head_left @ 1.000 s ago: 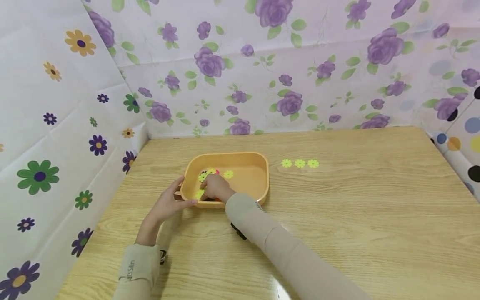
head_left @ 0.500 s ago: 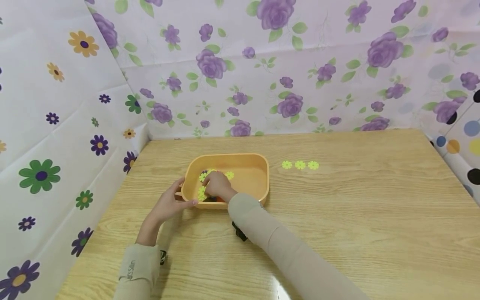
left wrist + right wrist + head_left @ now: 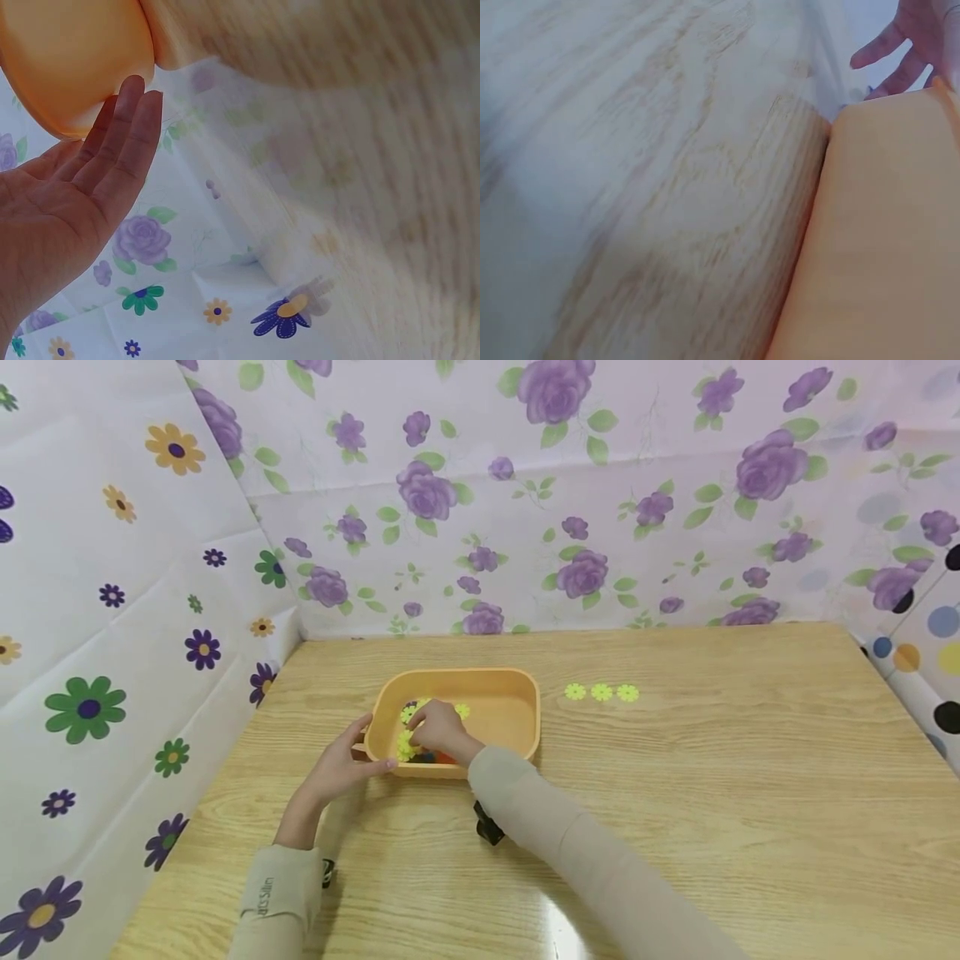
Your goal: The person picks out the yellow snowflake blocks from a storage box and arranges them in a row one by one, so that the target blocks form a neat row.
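My left hand [image 3: 347, 766] rests at the left end of an orange plastic basket [image 3: 510, 672], its thumb along the near rim. In the left wrist view its fingers lie nearly straight against the outside of the basket. My right hand [image 3: 441, 729] reaches inside, fingers bent down over yellow flower-shaped pieces [image 3: 405, 748] at the left end. I cannot tell whether the fingertips pinch one. A red-orange piece [image 3: 445, 758] and dark pieces [image 3: 426, 758] show beneath that hand, partly hidden by it and the near wall.
Three yellow flower pieces [image 3: 602, 692] lie in a row on the wooden table [image 3: 712, 777], right of the basket. Behind the table hangs a purple floral cloth [image 3: 585, 572]; another flowered cloth [image 3: 142, 693] stands along the left side.
My right hand has shifted slightly rightward inside the basket, and more of the yellow pieces shows beside its fingertips. The left hand keeps its place on the basket.
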Available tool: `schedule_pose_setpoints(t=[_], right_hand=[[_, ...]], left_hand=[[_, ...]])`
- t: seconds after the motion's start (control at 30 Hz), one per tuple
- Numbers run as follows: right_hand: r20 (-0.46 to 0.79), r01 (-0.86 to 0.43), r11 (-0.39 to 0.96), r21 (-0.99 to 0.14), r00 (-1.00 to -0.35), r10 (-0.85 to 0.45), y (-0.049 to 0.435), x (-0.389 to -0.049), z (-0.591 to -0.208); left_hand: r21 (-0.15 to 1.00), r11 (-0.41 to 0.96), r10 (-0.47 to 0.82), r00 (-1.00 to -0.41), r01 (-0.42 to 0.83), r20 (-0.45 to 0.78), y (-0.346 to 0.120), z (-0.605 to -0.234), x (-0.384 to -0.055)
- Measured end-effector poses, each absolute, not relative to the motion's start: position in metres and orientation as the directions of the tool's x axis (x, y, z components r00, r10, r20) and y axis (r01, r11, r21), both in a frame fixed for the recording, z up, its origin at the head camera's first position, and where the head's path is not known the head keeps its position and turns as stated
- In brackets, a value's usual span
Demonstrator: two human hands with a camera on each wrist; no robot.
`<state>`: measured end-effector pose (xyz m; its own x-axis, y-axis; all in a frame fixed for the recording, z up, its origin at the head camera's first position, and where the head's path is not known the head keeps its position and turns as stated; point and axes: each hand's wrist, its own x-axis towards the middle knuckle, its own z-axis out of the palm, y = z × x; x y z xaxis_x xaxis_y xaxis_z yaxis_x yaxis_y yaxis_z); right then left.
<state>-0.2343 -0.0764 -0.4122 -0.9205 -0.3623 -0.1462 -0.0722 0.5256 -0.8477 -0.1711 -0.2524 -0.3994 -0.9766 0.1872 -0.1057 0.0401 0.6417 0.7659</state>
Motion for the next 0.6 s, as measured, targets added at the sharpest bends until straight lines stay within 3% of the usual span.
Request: schedule_pose_setpoints(t=[0.33,0.6], right_hand=[[-0.188,0.011,0.47,-0.882,-0.925,-0.331,-0.068,-0.231,-0.403],[-0.146,-0.032,0.448,-0.893,-0.923,-0.356,-0.057,-0.228,-0.399]], left_hand=[[0.76,0.648,0.184,-0.977,0.035,-0.112,-0.252,-0.401,-0.171],[0.764,0.644,0.18,-0.978,0.034,-0.108,-0.25,-0.401,-0.171]])
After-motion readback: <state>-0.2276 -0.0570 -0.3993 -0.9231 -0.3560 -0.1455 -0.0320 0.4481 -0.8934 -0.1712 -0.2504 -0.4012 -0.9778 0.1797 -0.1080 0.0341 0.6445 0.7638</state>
